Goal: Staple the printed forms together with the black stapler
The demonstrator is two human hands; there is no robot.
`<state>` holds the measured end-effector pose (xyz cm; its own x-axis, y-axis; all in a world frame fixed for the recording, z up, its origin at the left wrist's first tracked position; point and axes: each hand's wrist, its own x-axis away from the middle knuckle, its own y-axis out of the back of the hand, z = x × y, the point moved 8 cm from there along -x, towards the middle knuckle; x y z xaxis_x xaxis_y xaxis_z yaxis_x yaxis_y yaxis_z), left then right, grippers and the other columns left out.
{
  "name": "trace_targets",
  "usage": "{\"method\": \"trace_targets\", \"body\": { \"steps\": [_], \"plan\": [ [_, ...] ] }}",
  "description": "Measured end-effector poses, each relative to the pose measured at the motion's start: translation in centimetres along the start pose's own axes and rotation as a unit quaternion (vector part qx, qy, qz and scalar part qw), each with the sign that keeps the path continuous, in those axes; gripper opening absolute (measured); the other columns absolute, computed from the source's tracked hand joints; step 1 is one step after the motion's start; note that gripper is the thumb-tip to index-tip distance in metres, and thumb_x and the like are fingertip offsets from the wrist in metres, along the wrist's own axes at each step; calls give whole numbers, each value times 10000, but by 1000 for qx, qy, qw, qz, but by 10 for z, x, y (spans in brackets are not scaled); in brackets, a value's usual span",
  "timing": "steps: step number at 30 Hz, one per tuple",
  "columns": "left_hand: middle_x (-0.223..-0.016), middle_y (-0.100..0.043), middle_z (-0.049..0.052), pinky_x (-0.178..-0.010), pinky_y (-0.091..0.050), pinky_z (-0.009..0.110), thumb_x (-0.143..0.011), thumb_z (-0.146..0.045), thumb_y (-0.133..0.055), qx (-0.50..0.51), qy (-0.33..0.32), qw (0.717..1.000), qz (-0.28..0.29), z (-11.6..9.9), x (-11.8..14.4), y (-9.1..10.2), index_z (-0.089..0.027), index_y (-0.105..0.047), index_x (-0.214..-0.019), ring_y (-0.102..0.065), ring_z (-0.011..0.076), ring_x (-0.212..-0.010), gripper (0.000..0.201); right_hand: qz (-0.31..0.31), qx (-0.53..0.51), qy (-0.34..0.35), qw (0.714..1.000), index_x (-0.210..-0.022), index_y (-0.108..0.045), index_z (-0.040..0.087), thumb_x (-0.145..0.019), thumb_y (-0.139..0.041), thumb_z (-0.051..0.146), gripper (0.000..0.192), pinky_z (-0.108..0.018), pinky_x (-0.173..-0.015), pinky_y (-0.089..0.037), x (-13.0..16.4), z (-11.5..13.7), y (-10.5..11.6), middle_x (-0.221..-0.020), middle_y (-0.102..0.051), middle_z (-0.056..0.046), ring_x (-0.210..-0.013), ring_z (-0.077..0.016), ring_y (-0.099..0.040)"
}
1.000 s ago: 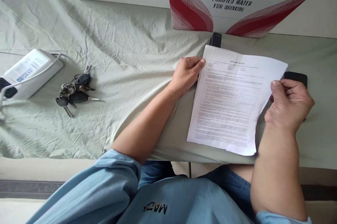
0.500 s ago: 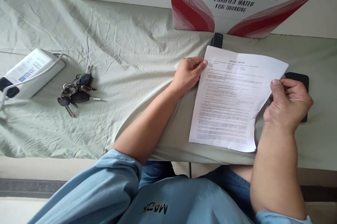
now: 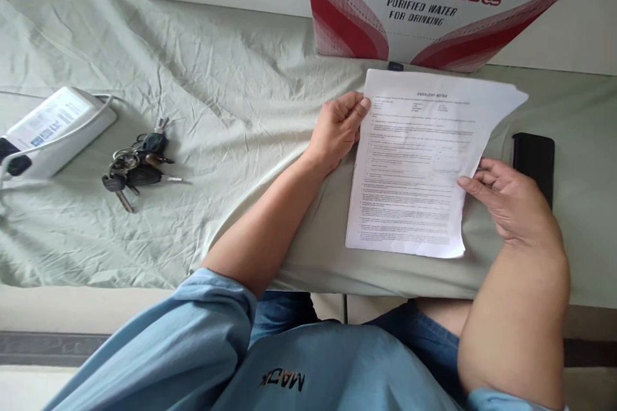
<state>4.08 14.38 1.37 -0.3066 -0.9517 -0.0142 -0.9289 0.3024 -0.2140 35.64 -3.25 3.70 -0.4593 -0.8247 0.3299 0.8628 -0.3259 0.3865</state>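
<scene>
A stack of printed papers (image 3: 409, 173), its top page headed "OVERLEAF NOTES", is held over the cloth-covered table in front of me. My left hand (image 3: 337, 128) pinches the upper left edge, thumb on top and fingers underneath. Lower on the right edge, my right hand (image 3: 513, 199) is closed on the papers, its thumb lying over the margin and some fingers hidden behind. The upper right corner of the stack flares out to the right, and the lower right corner curls slightly. Just beyond my right hand lies a black phone (image 3: 535, 160).
A large Wahaha water carton (image 3: 424, 25) stands at the back. A small black object (image 3: 396, 67) peeks out between carton and papers. A bunch of keys (image 3: 137, 163) and a white device with a cable (image 3: 62, 131) lie left on the wrinkled green cloth (image 3: 231, 115).
My right hand has slid down the right edge of the papers, uncovering more of the phone. The papers and my left hand have risen slightly, covering more of the small black object.
</scene>
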Motion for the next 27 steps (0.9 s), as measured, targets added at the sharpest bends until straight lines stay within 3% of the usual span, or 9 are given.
{"method": "trace_targets", "body": {
  "steps": [4,8,10,13,15,18,21,24,27],
  "plan": [
    [-730,-436,-48,-584,-408,225,-1113,-684,-875,28,-13,997,-74,8,-10,19,-230,-642,-902,-479,82,-618,552,64,41,-52,996,-1095,-950,276,-426,-1233,643,813,-511,-1019,-738,16,-3,16,-1033,-928,-60,-1027,-308,-862],
    [-758,-443,-49,-570,-352,216,-1121,-734,-841,36,-4,991,-132,17,-18,34,-235,-645,-959,-471,67,-603,559,46,36,-60,997,-1019,-977,314,-369,-1228,596,752,-623,-1166,-698,22,-6,25,-1072,-948,-60,-1107,-348,-849],
    [-771,-467,-47,-548,-332,219,-1117,-741,-843,42,-8,989,-138,17,-18,36,-236,-638,-959,-432,55,-585,568,-12,-11,-20,1000,-969,-970,321,-387,-1211,525,661,-672,-1290,-625,18,-1,28,-1078,-945,-45,-1119,-334,-832],
    [-816,-513,-38,-526,-318,216,-1120,-674,-876,53,-19,991,-124,14,-18,35,-225,-624,-922,-394,30,-563,552,-106,-110,103,983,-859,-918,320,-511,-1111,394,404,-719,-1349,-566,12,17,34,-1044,-913,-30,-1157,-339,-826],
    [-840,-535,-34,-522,-323,215,-1123,-601,-900,57,-15,992,-108,13,-17,32,-218,-613,-893,-395,20,-553,531,-116,-159,179,964,-869,-901,328,-587,-1001,343,299,-756,-1330,-570,9,28,33,-1085,-895,-45,-1268,-383,-824],
    [-863,-585,-36,-493,-321,226,-1108,-541,-930,67,2,994,-86,13,-15,27,-222,-607,-883,-382,18,-533,507,-87,-206,218,950,-1048,-918,333,-627,-911,380,424,-800,-1303,-581,5,36,20,-1283,-869,-90,-1473,-446,-766],
    [-886,-641,-36,-463,-316,249,-1080,-546,-958,75,12,995,-71,13,-13,22,-234,-624,-901,-370,27,-526,491,-63,-222,178,957,-1220,-895,325,-660,-931,448,574,-808,-1334,-576,5,28,-8,-1393,-845,-104,-1528,-447,-742],
    [-868,-635,-38,-493,-330,254,-1087,-486,-951,73,-7,994,-78,10,-12,22,-236,-631,-896,-384,39,-543,449,-139,-211,184,950,-1152,-869,305,-638,-1020,382,541,-779,-1416,-527,9,24,-17,-1331,-856,-78,-1512,-412,-757],
    [-830,-631,-32,-594,-417,258,-1057,-312,-913,47,-29,994,-97,4,-10,25,-230,-662,-890,-484,69,-611,312,-201,-208,289,912,-1110,-863,309,-641,-1103,496,558,-814,-1370,-557,15,37,-1,-1370,-834,-93,-1584,-449,-712]
  ]
}}
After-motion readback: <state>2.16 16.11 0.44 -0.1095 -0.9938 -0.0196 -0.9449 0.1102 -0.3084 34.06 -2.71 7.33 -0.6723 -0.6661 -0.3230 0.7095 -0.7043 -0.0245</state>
